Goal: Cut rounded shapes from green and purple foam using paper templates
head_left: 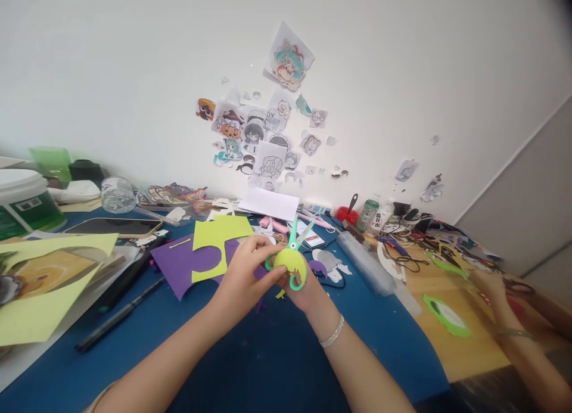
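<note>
At left, the tub (33, 213) is cut off by the view's edge, and on the blue bench (254, 359) a purple sheet (176, 264) is partly hidden under a cut yellow sheet (210, 235). In the middle, the left hand (243, 270) has a narrow grip on the small yellow piece (289, 259), which could crease from hard thumb pressure; the green scissors (293, 245) have spread blades, which could nick fingers if the right hand (308, 297), seemingly holding them with fingers mostly hidden, turns carelessly. At right, another person's hand (489, 288) is blurred.
</note>
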Available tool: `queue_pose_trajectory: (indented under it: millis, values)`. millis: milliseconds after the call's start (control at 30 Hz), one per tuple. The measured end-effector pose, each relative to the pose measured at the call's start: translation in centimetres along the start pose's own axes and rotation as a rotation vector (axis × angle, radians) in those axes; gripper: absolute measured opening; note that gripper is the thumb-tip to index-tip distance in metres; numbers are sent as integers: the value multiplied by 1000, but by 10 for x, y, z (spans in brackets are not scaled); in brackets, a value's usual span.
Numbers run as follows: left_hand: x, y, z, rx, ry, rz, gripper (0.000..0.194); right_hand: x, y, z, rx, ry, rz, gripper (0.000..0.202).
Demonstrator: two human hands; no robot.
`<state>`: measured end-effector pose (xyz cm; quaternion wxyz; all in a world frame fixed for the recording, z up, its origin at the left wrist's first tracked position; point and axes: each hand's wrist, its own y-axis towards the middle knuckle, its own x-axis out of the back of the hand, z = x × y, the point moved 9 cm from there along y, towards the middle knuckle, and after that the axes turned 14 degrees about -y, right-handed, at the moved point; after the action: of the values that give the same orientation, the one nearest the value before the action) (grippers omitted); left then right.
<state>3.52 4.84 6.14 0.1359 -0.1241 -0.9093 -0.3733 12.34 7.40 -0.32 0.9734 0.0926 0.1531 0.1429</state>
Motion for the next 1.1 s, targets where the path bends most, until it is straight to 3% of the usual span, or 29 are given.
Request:
queue_pose_trajectory:
  millis: [167,333,433,833,1000,1100]
  values:
    - [8,0,20,181,-98,-122,14,-5,4,-8,-41,-31,-39,26]
    - [4,-7,49,500,-394,-106,23,26,5,0,-33,-106,-299,22]
    - [1,-9,59,601,-423,-57,26,39,4,10,41,-67,-338,20]
    - [3,-6,60,573,-480,0,27,44,-1,29,123,-405,-412,26]
    - [24,-2,67,525,-418,-120,28,51,-2,34,132,-626,-464,37]
    - [37,2,53,404,-351,-193,27,55,2,22,71,-674,-470,37]
